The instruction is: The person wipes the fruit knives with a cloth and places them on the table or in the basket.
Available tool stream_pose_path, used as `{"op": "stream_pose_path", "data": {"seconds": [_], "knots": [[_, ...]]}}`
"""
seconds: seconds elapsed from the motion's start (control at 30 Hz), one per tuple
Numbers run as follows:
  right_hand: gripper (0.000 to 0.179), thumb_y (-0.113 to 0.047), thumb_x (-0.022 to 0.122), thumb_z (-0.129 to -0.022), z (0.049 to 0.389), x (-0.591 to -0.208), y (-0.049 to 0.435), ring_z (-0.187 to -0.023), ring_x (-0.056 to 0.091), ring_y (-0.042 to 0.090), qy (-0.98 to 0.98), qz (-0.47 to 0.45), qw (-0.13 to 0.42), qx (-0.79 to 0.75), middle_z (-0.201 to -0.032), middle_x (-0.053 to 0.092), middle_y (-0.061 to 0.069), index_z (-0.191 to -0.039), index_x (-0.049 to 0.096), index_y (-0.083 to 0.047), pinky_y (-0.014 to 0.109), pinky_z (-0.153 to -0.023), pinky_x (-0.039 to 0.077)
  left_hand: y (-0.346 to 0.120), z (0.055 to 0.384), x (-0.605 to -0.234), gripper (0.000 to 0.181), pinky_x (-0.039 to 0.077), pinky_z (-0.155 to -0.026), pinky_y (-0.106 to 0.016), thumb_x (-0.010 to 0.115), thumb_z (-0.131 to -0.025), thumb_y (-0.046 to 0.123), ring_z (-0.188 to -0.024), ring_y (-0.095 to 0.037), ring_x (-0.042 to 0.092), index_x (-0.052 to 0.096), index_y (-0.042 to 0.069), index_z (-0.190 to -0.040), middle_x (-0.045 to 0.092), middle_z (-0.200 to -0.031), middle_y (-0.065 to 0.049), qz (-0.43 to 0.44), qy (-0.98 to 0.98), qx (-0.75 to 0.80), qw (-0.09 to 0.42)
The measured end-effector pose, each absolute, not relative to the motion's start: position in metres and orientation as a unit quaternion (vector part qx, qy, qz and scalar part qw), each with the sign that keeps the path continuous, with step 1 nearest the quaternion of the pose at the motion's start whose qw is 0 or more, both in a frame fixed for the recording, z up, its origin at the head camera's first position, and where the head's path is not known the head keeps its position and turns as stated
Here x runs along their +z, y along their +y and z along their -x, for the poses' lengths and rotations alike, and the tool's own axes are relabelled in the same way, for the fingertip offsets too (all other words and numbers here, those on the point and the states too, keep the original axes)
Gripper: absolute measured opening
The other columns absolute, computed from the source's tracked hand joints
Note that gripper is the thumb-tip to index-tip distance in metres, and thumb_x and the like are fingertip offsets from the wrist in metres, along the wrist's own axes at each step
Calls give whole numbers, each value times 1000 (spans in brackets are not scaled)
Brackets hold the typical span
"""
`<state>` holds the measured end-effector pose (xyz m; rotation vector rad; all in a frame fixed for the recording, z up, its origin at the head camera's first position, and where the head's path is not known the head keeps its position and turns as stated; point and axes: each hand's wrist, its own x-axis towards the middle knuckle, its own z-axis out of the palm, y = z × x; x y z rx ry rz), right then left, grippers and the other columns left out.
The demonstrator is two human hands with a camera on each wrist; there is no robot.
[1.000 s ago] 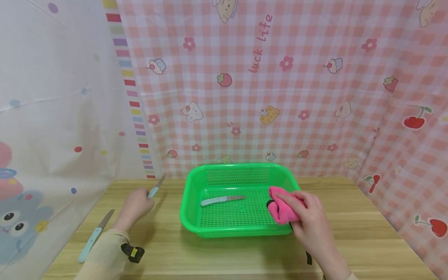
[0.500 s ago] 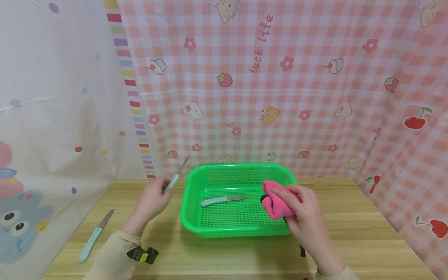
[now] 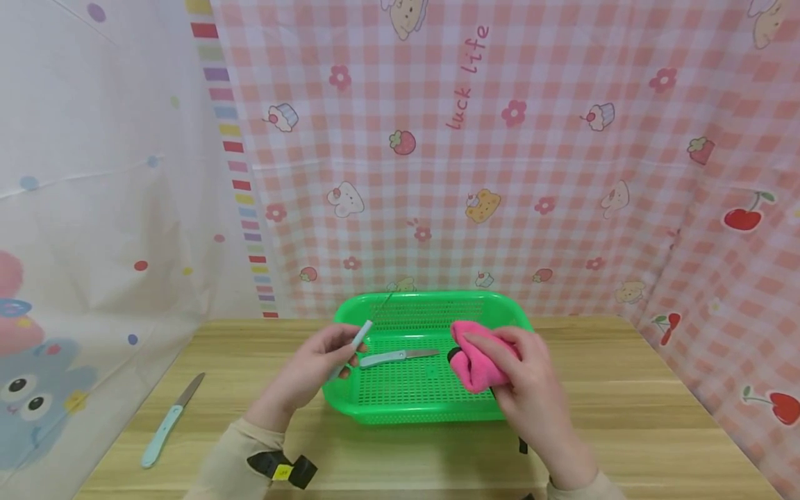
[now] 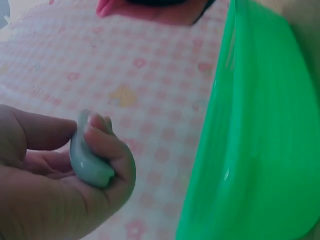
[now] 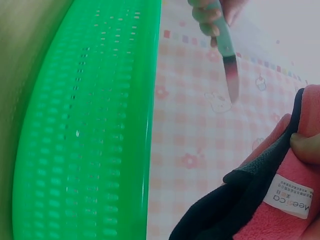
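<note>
My left hand [image 3: 315, 364] grips a small knife by its pale blue handle [image 3: 360, 335], over the left rim of the green basket. The knife's blade [image 5: 231, 80] points up and away from me in the head view. In the left wrist view, the handle's butt end [image 4: 92, 162] shows between curled fingers. My right hand [image 3: 531, 385] pinches a folded pink cloth [image 3: 478, 357] with dark edging and a white label [image 5: 289, 196], above the basket's right part. A second knife [image 3: 398, 357] with the same handle lies inside the green basket [image 3: 431, 418].
A third knife [image 3: 171, 420] lies on the wooden table [image 3: 631, 403] at the left, its tip pointing away from me. Behind the basket hangs a pink checked curtain [image 3: 437, 173]. A white printed curtain [image 3: 125, 208] closes off the left side.
My left hand has carried its knife rightward from above the table to the basket's left rim. My right hand has shifted a little left with the pink cloth.
</note>
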<state>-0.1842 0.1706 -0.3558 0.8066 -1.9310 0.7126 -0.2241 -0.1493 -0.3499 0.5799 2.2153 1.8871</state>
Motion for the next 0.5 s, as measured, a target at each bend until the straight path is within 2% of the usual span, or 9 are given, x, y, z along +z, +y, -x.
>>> {"op": "stream_pose_path", "data": {"seconds": [0.2, 0.4, 0.5], "knots": [[63, 18, 66, -67, 185, -357, 160, -98, 56, 33, -778, -339, 452, 276, -106, 62, 14, -118, 72, -18, 47, -76, 50, -130, 220, -355, 35, 47, -70, -25, 48, -104, 9, -84, -17, 51, 44, -10, -133, 59, -108, -8, -219, 666, 691, 176], [65, 19, 68, -67, 187, -358, 147, -99, 56, 33, -784, -343, 442, 270, -106, 62, 14, -120, 72, -20, 47, -72, 53, -113, 217, -357, 38, 48, -70, -25, 47, -103, 7, -82, -14, 53, 41, -15, -134, 60, -106, -6, -238, 622, 715, 212], [69, 20, 67, -67, 187, -359, 142, -98, 56, 31, -785, -349, 435, 271, -106, 62, 13, -122, 70, -22, 46, -73, 53, -106, 215, -358, 35, 47, -69, -24, 46, -104, 7, -81, -12, 53, 43, -13, -132, 60, -104, -4, -253, 602, 723, 226]]}}
